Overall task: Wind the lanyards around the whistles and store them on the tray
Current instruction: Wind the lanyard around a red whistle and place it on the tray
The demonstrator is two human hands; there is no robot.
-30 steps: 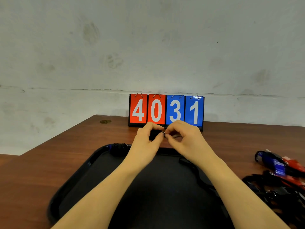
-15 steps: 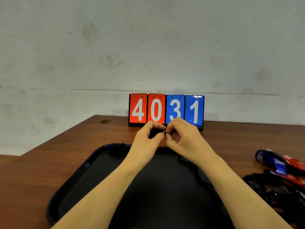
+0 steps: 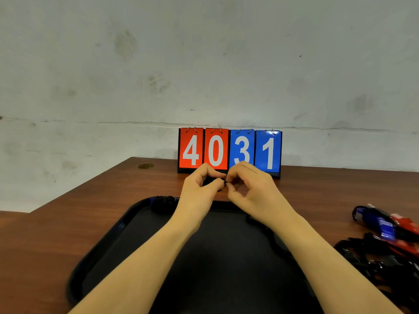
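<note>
2 hands wind a whistle.
The left hand (image 3: 199,191) and right hand (image 3: 251,191) both pinch 1 dark whistle (image 3: 212,181) over the tray (image 3: 127,225).

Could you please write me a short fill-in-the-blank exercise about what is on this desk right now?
1. The flip cards by the wall read ____.
2. One wound whistle lies at the far-left corner of the black ____.
3. Both the left hand and the right hand pinch a small dark item above the tray's ____ edge.
4. The pile of loose whistles lies to the tray's ____.

Missing words: 4031; tray; far; right
</note>
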